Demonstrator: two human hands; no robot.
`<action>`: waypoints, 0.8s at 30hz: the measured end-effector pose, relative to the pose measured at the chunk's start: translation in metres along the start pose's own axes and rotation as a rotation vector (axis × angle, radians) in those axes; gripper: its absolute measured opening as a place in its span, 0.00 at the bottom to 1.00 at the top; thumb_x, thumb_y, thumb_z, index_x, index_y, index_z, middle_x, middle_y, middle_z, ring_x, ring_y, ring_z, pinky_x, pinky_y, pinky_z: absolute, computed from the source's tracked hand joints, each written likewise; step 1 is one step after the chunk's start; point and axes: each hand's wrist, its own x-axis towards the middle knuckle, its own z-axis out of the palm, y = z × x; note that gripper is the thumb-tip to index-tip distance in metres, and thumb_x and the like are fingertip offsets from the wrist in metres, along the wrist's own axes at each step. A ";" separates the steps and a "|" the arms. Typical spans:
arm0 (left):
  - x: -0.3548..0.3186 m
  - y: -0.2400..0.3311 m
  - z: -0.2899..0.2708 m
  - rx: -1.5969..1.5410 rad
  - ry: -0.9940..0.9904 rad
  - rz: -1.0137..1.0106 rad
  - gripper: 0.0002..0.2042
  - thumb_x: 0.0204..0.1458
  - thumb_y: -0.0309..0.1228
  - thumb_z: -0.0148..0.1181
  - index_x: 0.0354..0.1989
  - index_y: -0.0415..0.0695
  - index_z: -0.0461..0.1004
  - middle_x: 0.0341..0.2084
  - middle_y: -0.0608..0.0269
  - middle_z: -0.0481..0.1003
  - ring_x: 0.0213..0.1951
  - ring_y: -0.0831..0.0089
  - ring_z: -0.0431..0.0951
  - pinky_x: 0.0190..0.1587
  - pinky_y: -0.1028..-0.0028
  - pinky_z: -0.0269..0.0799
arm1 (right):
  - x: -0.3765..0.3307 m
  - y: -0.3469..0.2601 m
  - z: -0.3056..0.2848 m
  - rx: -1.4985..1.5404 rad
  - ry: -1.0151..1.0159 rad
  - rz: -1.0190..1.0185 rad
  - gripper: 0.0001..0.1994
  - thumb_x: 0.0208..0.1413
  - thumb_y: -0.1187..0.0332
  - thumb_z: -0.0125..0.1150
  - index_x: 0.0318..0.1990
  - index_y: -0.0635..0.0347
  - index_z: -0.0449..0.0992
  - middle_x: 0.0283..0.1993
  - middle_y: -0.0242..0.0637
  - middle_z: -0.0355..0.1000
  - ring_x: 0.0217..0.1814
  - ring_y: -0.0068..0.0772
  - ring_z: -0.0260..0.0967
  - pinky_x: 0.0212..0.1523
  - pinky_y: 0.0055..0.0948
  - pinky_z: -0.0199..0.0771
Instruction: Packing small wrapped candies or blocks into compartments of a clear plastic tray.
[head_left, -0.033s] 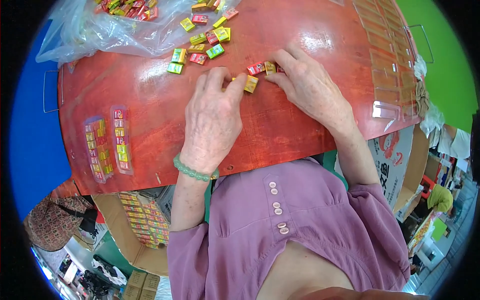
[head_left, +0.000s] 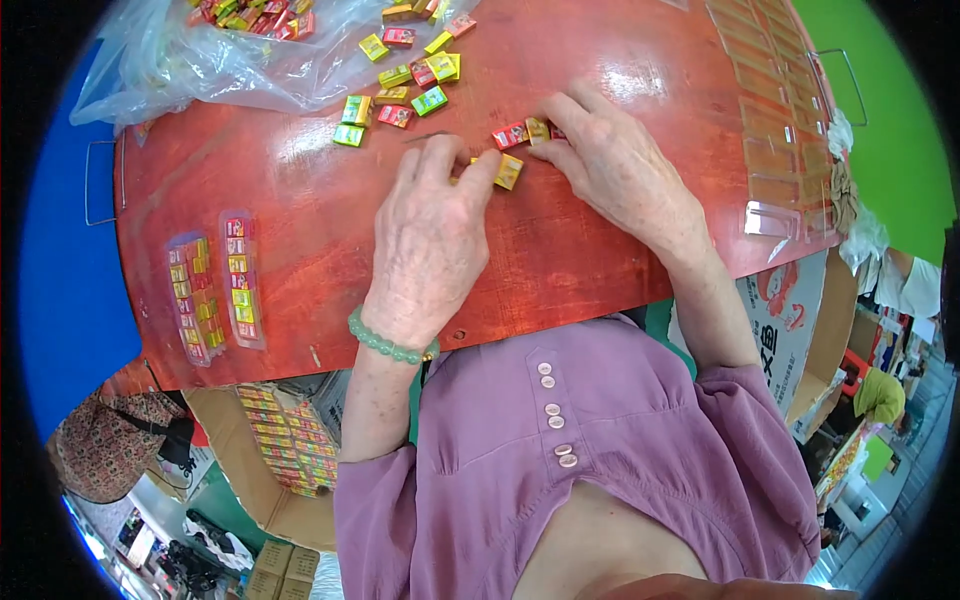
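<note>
My left hand [head_left: 430, 235], with a green bead bracelet [head_left: 385, 345] at its wrist, has its fingers curled. Its thumb and fingertips close on a small yellow box [head_left: 509, 172]. To the right, my right hand [head_left: 625, 165] pinches a short row of tiny boxes: a red box [head_left: 511, 135] and a gold-yellow box [head_left: 537, 131] stick out, and a further red one is mostly covered by the fingers. Loose red, yellow and green boxes, such as a green box [head_left: 430, 100], lie beyond my left hand.
A clear plastic bag [head_left: 235, 85] of more boxes lies at the far left. Two filled clear trays [head_left: 243, 280] rest on the left of the red table [head_left: 560, 270]. Clear plastic trays [head_left: 770, 110] line the right side. A cardboard box [head_left: 240, 470] with packed goods stands below the left edge.
My left hand has shifted slightly right and nearer with the yellow box. My right hand stays almost in place.
</note>
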 end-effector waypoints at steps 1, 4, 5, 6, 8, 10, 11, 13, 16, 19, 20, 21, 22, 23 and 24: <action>0.000 0.002 0.002 -0.009 -0.021 0.041 0.16 0.51 0.18 0.61 0.50 0.39 0.78 0.41 0.54 0.71 0.44 0.55 0.75 0.46 0.59 0.76 | 0.006 0.000 -0.001 0.008 -0.003 -0.015 0.12 0.59 0.68 0.66 0.46 0.64 0.75 0.41 0.47 0.69 0.44 0.56 0.72 0.44 0.47 0.73; -0.004 0.009 0.004 -0.058 -0.057 0.090 0.17 0.48 0.17 0.61 0.49 0.38 0.78 0.40 0.54 0.71 0.44 0.56 0.74 0.46 0.60 0.76 | 0.009 0.004 -0.001 0.010 -0.006 -0.031 0.12 0.59 0.68 0.66 0.45 0.64 0.75 0.42 0.48 0.70 0.44 0.56 0.72 0.43 0.47 0.73; -0.005 0.009 0.004 -0.121 -0.063 0.081 0.16 0.50 0.18 0.61 0.49 0.38 0.78 0.41 0.54 0.71 0.44 0.55 0.74 0.46 0.59 0.75 | 0.009 0.005 -0.001 0.006 -0.005 -0.037 0.12 0.59 0.68 0.66 0.45 0.64 0.75 0.42 0.48 0.70 0.44 0.56 0.72 0.43 0.48 0.73; -0.005 0.008 0.003 -0.122 -0.063 0.078 0.16 0.50 0.18 0.61 0.49 0.38 0.78 0.41 0.54 0.71 0.44 0.55 0.74 0.46 0.59 0.75 | 0.008 0.006 -0.004 0.006 -0.008 -0.038 0.12 0.59 0.68 0.66 0.45 0.64 0.75 0.42 0.48 0.70 0.44 0.56 0.72 0.43 0.48 0.73; -0.005 0.002 0.000 -0.084 0.014 0.030 0.16 0.50 0.19 0.64 0.50 0.37 0.77 0.42 0.53 0.71 0.45 0.54 0.74 0.47 0.58 0.75 | 0.000 0.007 -0.012 -0.036 -0.032 -0.009 0.12 0.58 0.68 0.67 0.44 0.65 0.75 0.42 0.47 0.70 0.44 0.55 0.72 0.43 0.47 0.73; -0.005 -0.003 0.000 -0.066 0.033 0.002 0.17 0.50 0.20 0.65 0.50 0.36 0.77 0.42 0.53 0.71 0.45 0.53 0.74 0.47 0.58 0.75 | -0.010 0.006 -0.016 -0.016 -0.061 0.000 0.12 0.57 0.68 0.68 0.44 0.65 0.75 0.41 0.47 0.70 0.44 0.54 0.73 0.43 0.46 0.73; -0.006 -0.005 0.000 -0.047 0.055 -0.021 0.18 0.50 0.21 0.66 0.51 0.36 0.76 0.42 0.52 0.71 0.45 0.52 0.74 0.48 0.58 0.74 | -0.012 0.006 -0.017 0.002 -0.086 0.009 0.13 0.56 0.69 0.68 0.44 0.65 0.75 0.41 0.46 0.70 0.44 0.53 0.73 0.43 0.45 0.73; -0.005 -0.004 -0.003 -0.060 0.041 -0.011 0.18 0.50 0.21 0.67 0.51 0.35 0.76 0.43 0.51 0.72 0.46 0.52 0.74 0.48 0.58 0.75 | -0.013 0.006 -0.018 0.022 -0.118 -0.020 0.13 0.56 0.70 0.69 0.45 0.64 0.75 0.41 0.45 0.70 0.44 0.52 0.73 0.44 0.44 0.74; -0.004 -0.003 -0.010 -0.083 0.014 -0.001 0.19 0.49 0.22 0.68 0.51 0.35 0.76 0.43 0.50 0.72 0.47 0.50 0.74 0.50 0.59 0.75 | -0.012 0.008 -0.020 0.044 -0.164 -0.093 0.14 0.54 0.71 0.69 0.47 0.63 0.75 0.42 0.44 0.70 0.44 0.50 0.73 0.45 0.43 0.74; -0.007 -0.010 -0.011 -0.139 -0.024 -0.043 0.19 0.49 0.22 0.69 0.51 0.35 0.76 0.44 0.50 0.73 0.47 0.50 0.75 0.50 0.58 0.75 | -0.009 0.006 -0.024 0.055 -0.223 -0.144 0.14 0.55 0.73 0.68 0.49 0.62 0.76 0.43 0.44 0.69 0.45 0.49 0.73 0.47 0.43 0.74; -0.008 -0.012 -0.011 -0.189 -0.049 -0.079 0.19 0.50 0.22 0.69 0.51 0.35 0.76 0.44 0.50 0.73 0.47 0.50 0.76 0.49 0.58 0.76 | -0.009 0.004 -0.025 0.061 -0.266 -0.146 0.15 0.55 0.73 0.67 0.50 0.61 0.76 0.43 0.44 0.69 0.46 0.49 0.73 0.47 0.42 0.75; -0.010 -0.012 -0.012 -0.188 -0.050 -0.082 0.19 0.50 0.22 0.69 0.51 0.35 0.76 0.44 0.50 0.73 0.47 0.50 0.76 0.49 0.58 0.76 | -0.009 0.003 -0.025 0.063 -0.268 -0.147 0.15 0.55 0.73 0.67 0.50 0.61 0.76 0.43 0.44 0.69 0.46 0.49 0.73 0.47 0.42 0.75; -0.011 -0.011 -0.012 -0.207 -0.059 -0.108 0.18 0.50 0.22 0.68 0.50 0.35 0.76 0.44 0.50 0.73 0.46 0.50 0.77 0.48 0.58 0.76 | -0.009 0.003 -0.025 0.071 -0.280 -0.144 0.14 0.55 0.73 0.67 0.49 0.61 0.76 0.43 0.44 0.69 0.46 0.49 0.73 0.47 0.42 0.75; -0.012 -0.010 -0.013 -0.226 -0.068 -0.133 0.17 0.50 0.22 0.68 0.50 0.35 0.76 0.43 0.50 0.73 0.45 0.51 0.78 0.46 0.58 0.77 | -0.010 0.002 -0.024 0.080 -0.292 -0.140 0.14 0.55 0.73 0.67 0.49 0.61 0.76 0.43 0.44 0.69 0.46 0.49 0.73 0.47 0.42 0.74; -0.013 -0.008 -0.013 -0.226 -0.071 -0.133 0.17 0.50 0.22 0.68 0.50 0.35 0.76 0.43 0.50 0.73 0.45 0.51 0.78 0.46 0.58 0.77 | -0.012 0.002 -0.024 0.082 -0.293 -0.139 0.14 0.55 0.73 0.67 0.49 0.61 0.76 0.43 0.44 0.69 0.46 0.49 0.73 0.47 0.42 0.74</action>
